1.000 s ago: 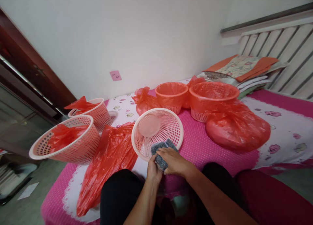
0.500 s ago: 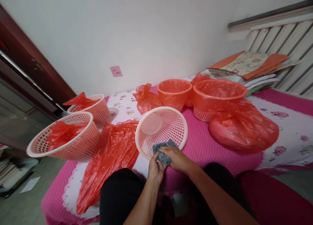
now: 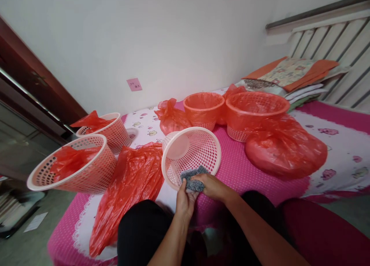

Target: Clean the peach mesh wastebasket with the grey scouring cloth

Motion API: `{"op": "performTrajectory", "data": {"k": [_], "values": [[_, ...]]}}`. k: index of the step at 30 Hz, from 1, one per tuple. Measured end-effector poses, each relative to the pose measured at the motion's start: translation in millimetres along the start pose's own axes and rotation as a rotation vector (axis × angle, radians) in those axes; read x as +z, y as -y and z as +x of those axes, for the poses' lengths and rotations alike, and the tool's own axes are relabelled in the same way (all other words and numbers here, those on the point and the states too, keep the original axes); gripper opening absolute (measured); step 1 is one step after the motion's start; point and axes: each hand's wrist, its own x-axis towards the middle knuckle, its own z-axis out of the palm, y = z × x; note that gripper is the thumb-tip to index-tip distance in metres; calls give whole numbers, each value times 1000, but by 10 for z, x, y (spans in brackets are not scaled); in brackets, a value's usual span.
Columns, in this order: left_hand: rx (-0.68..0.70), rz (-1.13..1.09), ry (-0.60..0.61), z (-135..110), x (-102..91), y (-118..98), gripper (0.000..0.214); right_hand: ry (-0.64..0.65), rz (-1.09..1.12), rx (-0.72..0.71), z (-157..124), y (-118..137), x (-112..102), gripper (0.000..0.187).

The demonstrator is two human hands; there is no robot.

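A pink mesh basket point(image 3: 199, 141) lies tilted toward me on the bed edge, its mouth open and unlined. A grey speckled cloth point(image 3: 193, 181) hangs over its near rim. My left hand point(image 3: 185, 200) grips the cloth from below, fingers closed. My right hand point(image 3: 212, 186) pinches the cloth's right side against the rim. Both forearms reach in from my lap.
Loose red plastic bag point(image 3: 130, 189) lies left of the basket. Two pink baskets point(image 3: 86, 173) with red bags stand at the left. Two lined baskets point(image 3: 254, 110) and a puffed red bag point(image 3: 285, 150) sit behind. Folded bedding point(image 3: 291, 75) is at the headboard.
The basket has tipped a little further up and the cloth has bunched smaller between my hands. The view shifted slightly.
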Motion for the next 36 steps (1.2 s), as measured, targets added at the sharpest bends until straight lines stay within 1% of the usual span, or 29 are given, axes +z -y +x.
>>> {"op": "performTrajectory", "data": {"k": [4,8,10,12,14,17,18,20,22,24,26,28,32,34,36], "values": [[-13,46,6,-27,9,-17,32,53,86,18,-15,103,-138,29],[-15,68,-3,-19,-17,-12,38,76,140,78,-19,96,-155,18],[-13,71,-18,-14,-26,-6,38,79,201,146,-24,73,-143,14],[-6,72,-28,-12,-29,-2,36,61,249,224,-30,47,-131,17],[1,67,-10,-12,-29,1,32,11,302,265,-33,20,-122,25],[8,45,64,-13,-26,-1,30,-119,410,244,-27,-14,-115,34],[9,34,91,-13,-23,-2,32,-167,432,233,-25,-23,-114,34],[5,13,134,-15,-17,-5,34,-231,449,212,-24,-35,-117,27],[-7,-1,155,-19,-11,-10,32,-242,458,209,-31,-47,-124,18],[-14,-10,149,-28,-9,-16,30,-221,497,235,-48,-69,-135,15],[-22,-4,130,-41,-13,-25,33,-200,559,257,-69,-104,-154,15],[-40,18,118,-56,-18,-34,41,-193,616,266,-93,-149,-182,16],[-71,32,150,-77,-6,-42,55,-235,675,298,-132,-229,-236,25],[-49,11,158,-72,14,-36,51,-267,699,305,-142,-253,-241,26],[-8,-15,137,-56,34,-25,37,-294,737,312,-144,-263,-229,27]]}}
